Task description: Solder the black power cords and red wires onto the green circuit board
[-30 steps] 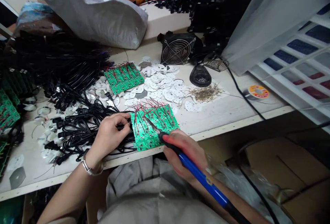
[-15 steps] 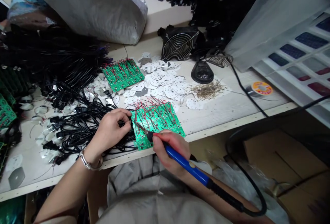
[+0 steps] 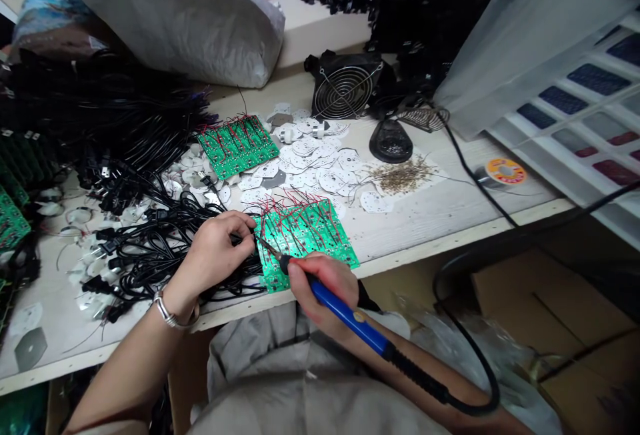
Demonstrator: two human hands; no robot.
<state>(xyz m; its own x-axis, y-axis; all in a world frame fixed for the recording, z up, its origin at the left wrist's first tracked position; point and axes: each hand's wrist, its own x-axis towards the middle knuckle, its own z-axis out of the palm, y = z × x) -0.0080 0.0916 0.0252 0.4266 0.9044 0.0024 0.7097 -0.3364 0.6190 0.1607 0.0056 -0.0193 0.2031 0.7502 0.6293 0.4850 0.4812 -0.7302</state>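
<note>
Blue soldering iron [image 3: 350, 315] slants over green board [image 3: 311, 240].

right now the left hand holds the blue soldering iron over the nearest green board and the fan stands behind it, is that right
No: the head view shows the right hand, not the left hand, holding the blue soldering iron over the nearest green board; the fan stands behind it.

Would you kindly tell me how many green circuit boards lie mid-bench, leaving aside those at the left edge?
2: the near board, beneath the soldering iron in the right hand, and the far board, farther back among white discs. Others may be hidden.
</note>
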